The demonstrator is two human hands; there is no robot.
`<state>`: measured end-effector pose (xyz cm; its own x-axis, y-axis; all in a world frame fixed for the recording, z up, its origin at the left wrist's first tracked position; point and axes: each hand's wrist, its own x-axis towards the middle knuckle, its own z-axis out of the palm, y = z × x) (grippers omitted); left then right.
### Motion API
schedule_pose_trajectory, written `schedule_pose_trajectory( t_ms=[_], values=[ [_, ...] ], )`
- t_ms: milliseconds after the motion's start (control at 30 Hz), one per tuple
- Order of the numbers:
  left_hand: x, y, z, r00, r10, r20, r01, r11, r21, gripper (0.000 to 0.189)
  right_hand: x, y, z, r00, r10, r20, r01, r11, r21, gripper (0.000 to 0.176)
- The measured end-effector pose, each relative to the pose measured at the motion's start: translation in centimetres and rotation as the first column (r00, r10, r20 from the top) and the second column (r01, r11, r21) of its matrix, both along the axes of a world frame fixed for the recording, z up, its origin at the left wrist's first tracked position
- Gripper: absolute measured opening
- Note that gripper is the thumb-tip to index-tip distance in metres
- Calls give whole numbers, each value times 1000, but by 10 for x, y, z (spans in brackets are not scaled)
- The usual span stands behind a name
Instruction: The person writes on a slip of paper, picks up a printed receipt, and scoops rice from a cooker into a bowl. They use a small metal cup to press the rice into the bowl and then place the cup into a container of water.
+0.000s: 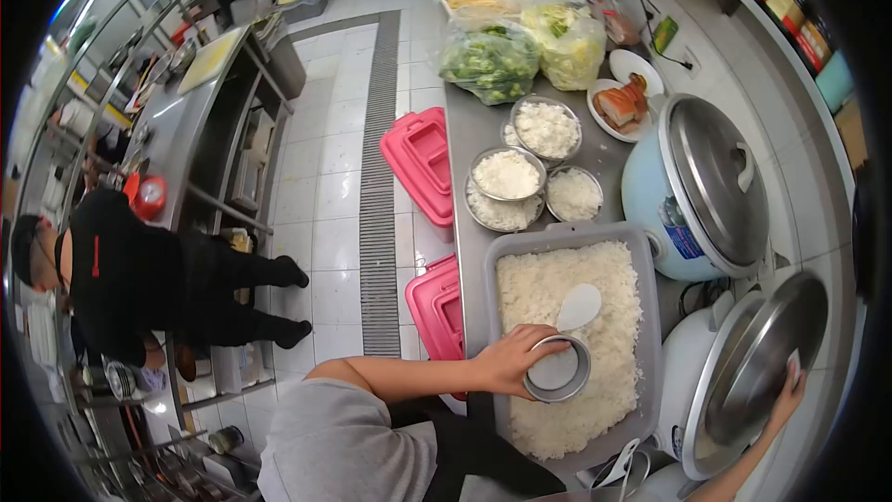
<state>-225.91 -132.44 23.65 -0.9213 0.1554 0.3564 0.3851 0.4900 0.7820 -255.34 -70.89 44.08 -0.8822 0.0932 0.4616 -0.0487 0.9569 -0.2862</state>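
My left hand (509, 360) grips a small round metal bowl (557, 370) over a grey tub (567, 234) filled with cooked white rice. A white rice paddle (579, 306) lies on the rice just beyond the bowl. My right hand (788, 397) rests on the raised lid (757, 367) of a white rice cooker (686, 372) at the right, with something small and white between its fingers.
Several metal bowls of rice (506, 175) stand past the tub. A blue rice cooker (699, 188) sits to the right. Bags of greens (491, 60) and a plate of meat (618, 107) lie further back. Pink bins (420, 160) stand on the floor. Another person in black (139, 274) works at the left counter.
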Motion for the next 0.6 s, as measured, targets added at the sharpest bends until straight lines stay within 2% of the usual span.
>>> schedule_pose_trajectory(
  t_ms=[67,133,200,267,333,400,500,600],
  values=[
    [-1,2,2,997,-44,-57,43,999,-14,103,-14,-40,28,981,121,151,-101,986,-134,58],
    [1,4,0,997,-35,-72,33,999,-33,102,-43,-85,29,987,151,46,-148,987,-64,59],
    [3,1,-4,998,10,-55,-14,998,-69,102,-97,-104,17,969,238,-61,-228,964,138,59],
    [3,2,-1,998,39,-40,-41,998,-47,91,-126,-170,27,962,264,64,-268,961,65,62],
    [1,4,-2,997,60,-58,-62,998,-25,78,-174,-201,21,957,290,16,-290,952,97,67],
    [3,4,-10,993,75,-93,-77,997,-10,65,-190,-251,26,966,260,1,-257,952,168,76],
    [3,6,-8,991,124,-46,-121,991,60,57,-225,-289,10,987,157,12,-155,952,263,84],
    [2,3,-10,990,116,-75,-113,993,37,56,-262,-301,-7,994,88,66,-99,977,189,92]
  ],
)
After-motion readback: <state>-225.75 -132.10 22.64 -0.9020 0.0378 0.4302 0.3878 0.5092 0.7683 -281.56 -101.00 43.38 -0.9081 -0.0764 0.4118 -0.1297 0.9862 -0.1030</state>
